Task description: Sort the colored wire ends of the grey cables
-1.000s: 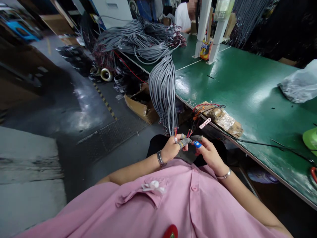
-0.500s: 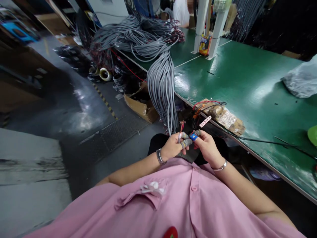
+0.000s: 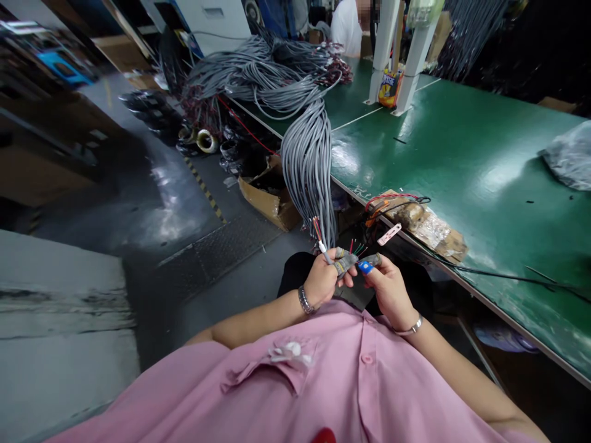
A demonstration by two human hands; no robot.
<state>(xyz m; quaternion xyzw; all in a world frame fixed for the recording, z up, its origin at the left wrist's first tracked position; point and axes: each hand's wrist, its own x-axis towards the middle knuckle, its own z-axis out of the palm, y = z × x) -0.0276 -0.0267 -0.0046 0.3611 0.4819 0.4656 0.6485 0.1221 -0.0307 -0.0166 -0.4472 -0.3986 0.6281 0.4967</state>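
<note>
My left hand (image 3: 324,278), with grey finger covers on its thumb and finger, is closed around a grey cable (image 3: 327,257). Above the fist, the cable's white collar and a tuft of coloured wires (image 3: 316,229) point up and left. Thin green and red wires (image 3: 356,248) fan out between the two hands. My right hand (image 3: 390,288) pinches at the base of these wires; its thumb wears a blue wrap and one finger a grey cover. The fingertips of both hands almost meet, so the exact grip point is hidden.
A thick bundle of grey cables (image 3: 307,157) hangs over the edge of the green table (image 3: 480,154). On that edge lies a wooden block (image 3: 455,246) with wires and a pink tag (image 3: 390,234). A cardboard box (image 3: 265,200) stands on the floor. A person in white is at the back.
The cable end in my left hand has tilted left and sticks out further. Green and red wires now show fanned between the hands. The whole view has shifted slightly.
</note>
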